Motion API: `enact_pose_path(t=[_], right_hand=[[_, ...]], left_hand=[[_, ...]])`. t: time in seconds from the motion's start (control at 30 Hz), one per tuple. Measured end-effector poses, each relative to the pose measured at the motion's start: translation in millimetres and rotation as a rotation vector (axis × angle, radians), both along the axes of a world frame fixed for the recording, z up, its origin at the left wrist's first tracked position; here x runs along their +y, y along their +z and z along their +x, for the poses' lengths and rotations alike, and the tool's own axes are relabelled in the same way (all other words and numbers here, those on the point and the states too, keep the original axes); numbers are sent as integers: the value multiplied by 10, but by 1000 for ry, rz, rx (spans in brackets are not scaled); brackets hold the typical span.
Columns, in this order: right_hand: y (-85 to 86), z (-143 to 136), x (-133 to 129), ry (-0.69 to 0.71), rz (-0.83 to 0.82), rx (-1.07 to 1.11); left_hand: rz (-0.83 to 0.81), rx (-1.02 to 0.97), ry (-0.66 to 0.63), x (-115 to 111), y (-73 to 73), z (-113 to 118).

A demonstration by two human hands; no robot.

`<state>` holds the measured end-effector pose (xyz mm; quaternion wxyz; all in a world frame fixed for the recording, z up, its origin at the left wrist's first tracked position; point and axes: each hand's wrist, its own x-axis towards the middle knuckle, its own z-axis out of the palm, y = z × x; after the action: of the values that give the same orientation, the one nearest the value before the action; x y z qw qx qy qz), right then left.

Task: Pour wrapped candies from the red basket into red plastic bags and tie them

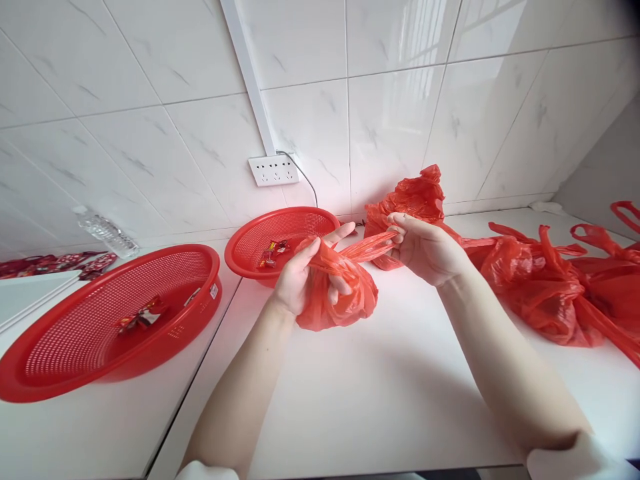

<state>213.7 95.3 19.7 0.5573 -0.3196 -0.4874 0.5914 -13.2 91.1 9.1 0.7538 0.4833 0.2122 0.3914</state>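
A filled red plastic bag [345,303] is between my two hands, over the white table. My left hand [300,277] is closed round the gathered top of the bag, thumb and fingers on the film. With its fingertips pinched, my right hand [425,248] pulls a twisted handle of the bag out to the right. What the bag contains is hidden by the red film. Just behind my hands, a crumpled red plastic bag [407,200] stands against the tiled wall.
Two red plastic baskets, a large one [200,263] at left and a smaller one [235,250] behind, hold a few wrapped snacks. Several tied red bags [545,287] lie at right. A clear plastic bottle [107,230] and a power socket [274,171] are near the wall.
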Motion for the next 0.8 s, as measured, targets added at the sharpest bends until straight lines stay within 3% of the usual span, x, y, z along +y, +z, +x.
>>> enact_pose_path(t=[0.2,0.3,0.43,0.57,0.67,0.73,0.8], right_hand=[[32,61,-12,-66,-40,100],[36,70,-35,-64,-42,104],[-51,-8,-14,42,-36,57],[-184,-97,62,209,-27,-100],[-241,-102,101,258,-24,-326],[-257,-84,109,171,6,-549],[-268,-72,107,-9,118,-704]], left_hand=[[-31,87,-99,115,-99,-26],[-11,71,-23,192,-128,-16],[37,-116,143,202,-111,48],[-8,-233,206,168,-103,125],[-36,-266,221,175,-124,123],[-38,-234,215,184,-129,89],[-5,-149,196,179,-119,51]])
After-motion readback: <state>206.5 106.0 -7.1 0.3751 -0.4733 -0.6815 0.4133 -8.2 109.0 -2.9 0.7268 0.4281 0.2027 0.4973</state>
